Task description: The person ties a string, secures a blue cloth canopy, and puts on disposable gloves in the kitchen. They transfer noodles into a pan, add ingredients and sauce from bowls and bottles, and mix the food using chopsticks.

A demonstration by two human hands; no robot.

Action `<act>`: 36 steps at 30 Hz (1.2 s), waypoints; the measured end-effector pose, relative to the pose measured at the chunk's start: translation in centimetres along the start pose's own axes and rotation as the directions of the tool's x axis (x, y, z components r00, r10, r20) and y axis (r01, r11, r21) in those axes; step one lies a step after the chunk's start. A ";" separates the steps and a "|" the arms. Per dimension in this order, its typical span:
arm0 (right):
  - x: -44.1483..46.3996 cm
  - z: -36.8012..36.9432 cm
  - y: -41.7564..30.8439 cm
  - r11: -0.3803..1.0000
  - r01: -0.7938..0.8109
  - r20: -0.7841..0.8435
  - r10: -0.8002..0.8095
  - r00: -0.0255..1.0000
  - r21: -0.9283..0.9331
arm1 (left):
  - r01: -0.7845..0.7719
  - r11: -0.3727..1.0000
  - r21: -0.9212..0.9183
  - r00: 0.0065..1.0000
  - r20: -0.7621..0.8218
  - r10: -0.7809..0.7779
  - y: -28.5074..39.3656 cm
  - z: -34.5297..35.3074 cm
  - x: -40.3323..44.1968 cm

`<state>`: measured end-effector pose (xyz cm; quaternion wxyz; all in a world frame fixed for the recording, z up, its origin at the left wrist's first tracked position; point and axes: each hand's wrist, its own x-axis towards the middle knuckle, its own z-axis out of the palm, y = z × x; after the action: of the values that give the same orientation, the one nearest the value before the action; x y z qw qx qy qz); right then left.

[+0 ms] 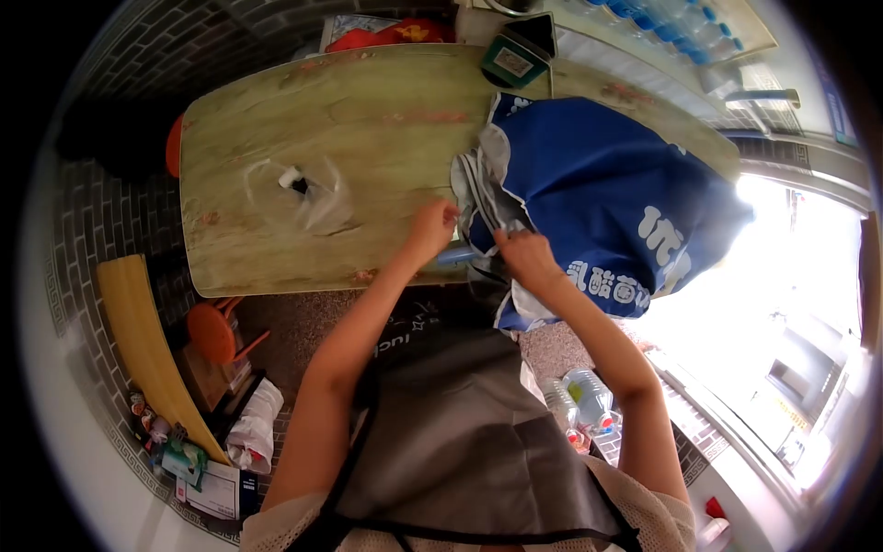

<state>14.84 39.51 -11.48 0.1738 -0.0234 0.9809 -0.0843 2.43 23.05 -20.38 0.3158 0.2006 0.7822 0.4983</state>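
A large blue printed fabric (598, 175) with white lettering and a pale grey underside lies bunched over the right part of the table, draping off its near edge. My right hand (529, 260) is closed on its gathered edge at the lower left. Just left of the folds is my left hand (434, 230), its fingers curled together; whatever they hold, if anything, is too small to make out. A light blue strip (456, 255) shows between my hands, partly hidden by the folds. On the table's left side rests a clear plastic bag (322, 198) with a small black-and-white item (293, 179).
The wooden table (248, 120) spans the view. A dark green box with a printed code (512, 63) stands at its far edge. Bottled drinks (676, 28) are at upper right. An orange stool (212, 333) is left of me; large plastic bottles (589, 396) stand on the floor.
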 end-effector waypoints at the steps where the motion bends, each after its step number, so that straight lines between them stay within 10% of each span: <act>1: -0.4 -1.4 0.6 0.999 -0.036 -0.067 0.038 0.997 0.038 | -0.013 0.999 0.050 1.000 0.000 0.013 -0.5 0.0 -0.9; 7: -1.1 -8.3 2.6 0.874 -0.285 -0.106 0.351 0.930 0.393 | -0.009 0.991 0.134 0.958 0.285 -0.030 0.6 1.0 -3.1; 12: -1.8 -8.0 1.1 0.835 -0.286 -0.166 0.402 0.900 0.470 | 0.249 0.963 -0.102 0.659 0.746 -0.091 4.9 5.1 -5.5; 14: -2.9 -7.7 -0.9 0.942 -0.061 -0.184 0.128 0.974 0.331 | 0.331 0.891 -0.310 0.519 0.849 0.103 4.5 7.9 -7.5; 16: -5.1 -5.5 -1.6 0.997 -0.038 0.229 0.021 0.973 0.070 | 0.147 0.953 -0.266 0.441 0.880 0.177 3.6 10.6 -8.3; 22: -9.9 -3.3 2.3 0.986 -0.045 0.231 0.081 0.970 -0.159 | -0.250 0.923 -0.292 0.563 0.732 0.383 2.1 10.2 -8.3; 24: -10.4 -4.5 1.6 0.988 -0.077 0.140 0.095 0.986 -0.130 | -0.109 0.994 0.009 0.750 0.657 0.077 0.9 9.9 -7.5; 27: -10.7 -6.7 1.0 0.989 -0.135 0.099 0.141 0.985 -0.067 | -0.318 0.918 0.235 0.900 0.378 0.215 0.8 10.3 -6.4; 31: -11.3 -10.0 -0.4 0.971 -0.240 0.122 0.239 0.963 -0.004 | -0.615 0.644 0.455 0.788 0.324 0.524 -1.5 12.1 -4.8; 36: -12.7 -13.3 -1.1 0.956 -0.290 0.027 0.289 0.957 0.053 | -0.521 0.781 0.345 0.787 0.549 0.283 -1.5 13.2 -4.9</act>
<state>22.23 41.43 5.28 0.1943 0.1244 0.9693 -0.0853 15.09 27.97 -24.29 0.3171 0.5534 0.7165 0.2825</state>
